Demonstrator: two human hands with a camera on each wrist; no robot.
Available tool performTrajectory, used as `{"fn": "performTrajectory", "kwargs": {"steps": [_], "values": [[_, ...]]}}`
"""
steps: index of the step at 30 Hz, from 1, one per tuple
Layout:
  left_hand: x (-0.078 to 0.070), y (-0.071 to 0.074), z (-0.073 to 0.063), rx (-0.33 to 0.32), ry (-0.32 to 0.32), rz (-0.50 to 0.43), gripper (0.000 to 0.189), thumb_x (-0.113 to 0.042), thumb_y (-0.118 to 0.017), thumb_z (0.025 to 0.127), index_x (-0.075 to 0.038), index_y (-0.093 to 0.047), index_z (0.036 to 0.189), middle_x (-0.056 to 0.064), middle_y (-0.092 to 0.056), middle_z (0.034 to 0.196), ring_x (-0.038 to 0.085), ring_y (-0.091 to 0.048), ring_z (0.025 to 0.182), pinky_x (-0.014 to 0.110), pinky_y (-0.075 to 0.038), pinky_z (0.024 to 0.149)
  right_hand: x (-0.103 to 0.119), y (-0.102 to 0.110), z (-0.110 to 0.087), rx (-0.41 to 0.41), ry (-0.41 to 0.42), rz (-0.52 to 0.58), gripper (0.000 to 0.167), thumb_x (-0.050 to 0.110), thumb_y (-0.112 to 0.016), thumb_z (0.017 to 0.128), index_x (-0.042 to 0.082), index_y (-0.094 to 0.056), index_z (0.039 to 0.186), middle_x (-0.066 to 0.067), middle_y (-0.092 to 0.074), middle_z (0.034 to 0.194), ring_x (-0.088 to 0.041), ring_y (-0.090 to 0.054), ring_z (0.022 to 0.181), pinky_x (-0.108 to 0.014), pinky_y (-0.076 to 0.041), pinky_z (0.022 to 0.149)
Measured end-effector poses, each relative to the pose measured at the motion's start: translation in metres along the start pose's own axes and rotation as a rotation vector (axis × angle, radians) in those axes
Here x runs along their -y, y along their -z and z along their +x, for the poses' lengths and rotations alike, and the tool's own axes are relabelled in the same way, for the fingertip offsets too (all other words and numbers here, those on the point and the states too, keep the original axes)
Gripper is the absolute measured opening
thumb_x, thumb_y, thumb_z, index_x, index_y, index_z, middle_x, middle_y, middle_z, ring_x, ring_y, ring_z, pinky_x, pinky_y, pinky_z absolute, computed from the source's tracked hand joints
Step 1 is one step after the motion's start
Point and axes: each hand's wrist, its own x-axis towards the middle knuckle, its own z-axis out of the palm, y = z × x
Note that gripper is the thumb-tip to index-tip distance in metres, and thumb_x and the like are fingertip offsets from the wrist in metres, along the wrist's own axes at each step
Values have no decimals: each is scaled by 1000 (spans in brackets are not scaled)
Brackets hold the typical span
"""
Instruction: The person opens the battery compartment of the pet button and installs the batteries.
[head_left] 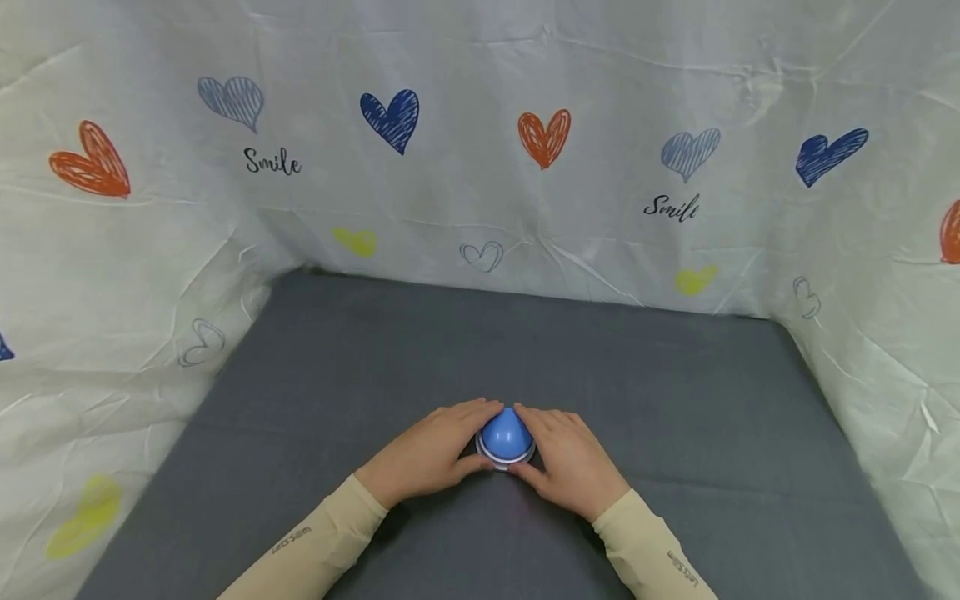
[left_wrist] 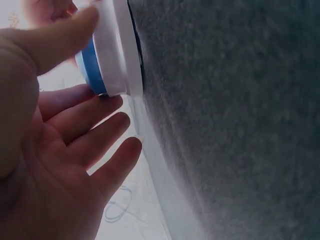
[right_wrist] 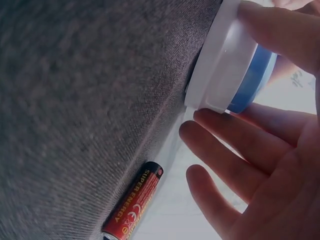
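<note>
A round device [head_left: 506, 435] with a glossy blue domed top and a white base stands on the dark grey cloth. My left hand [head_left: 429, 452] holds it from the left, thumb at the near side and fingertips at the far side. From the right, my right hand [head_left: 573, 461] grips it in the same way. In the left wrist view the thumb lies over the white base [left_wrist: 116, 50], while the lower fingers spread free. A red and black cylindrical battery [right_wrist: 134, 200] lies on the cloth beyond my right fingers; the head view does not show it.
Dark grey cloth [head_left: 525, 358] covers the table. Behind it and along both sides hangs a pale curtain [head_left: 450, 200] printed with coloured hearts and the word "Smile".
</note>
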Motion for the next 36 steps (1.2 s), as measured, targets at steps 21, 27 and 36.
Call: {"fn": "performTrajectory", "kwargs": {"steps": [21, 27, 36], "values": [[1, 1, -2, 15, 31, -84, 69, -28, -71, 106, -10, -42, 166, 11, -54, 163, 28, -57, 148, 47, -50, 117, 4, 3, 0, 51, -21, 144, 85, 42, -86, 94, 6, -49, 161, -14, -63, 154, -32, -64, 137, -53, -52, 114], [4, 4, -1, 4, 37, -122, 68, -31, -67, 109, -8, -40, 167, 12, -52, 165, 28, -55, 150, 48, -48, 119, 2, 5, 1, -18, 34, 149, 78, 31, -88, 94, 8, -51, 159, -11, -61, 155, -28, -67, 135, -45, -56, 109], [5, 10, 2, -56, 50, -224, 73, -39, -73, 105, -10, -44, 165, 11, -58, 160, 24, -62, 141, 43, -54, 113, 1, 7, -2, -152, 25, 178, 62, 31, -77, 103, 1, -57, 153, -16, -73, 140, -27, -76, 122, -43, -62, 99]]}}
